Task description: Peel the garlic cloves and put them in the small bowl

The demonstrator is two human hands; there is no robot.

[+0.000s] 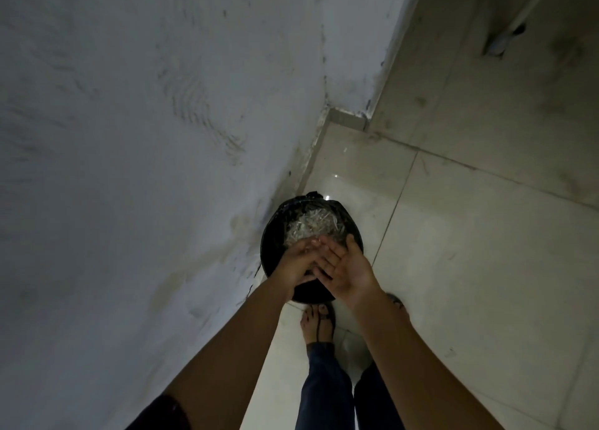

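A round bin with a black liner stands on the floor against the wall. Pale, papery garlic skins lie heaped inside it. Both my hands are held over the bin's near side. My left hand has straight fingers laid across the palm of my right hand, which faces up with fingers spread. Neither hand holds anything that I can see. No garlic cloves and no small bowl are in view.
A scuffed grey wall fills the left side. Glossy pale floor tiles stretch to the right, past a wall corner. My sandalled foot and dark trouser legs stand just before the bin.
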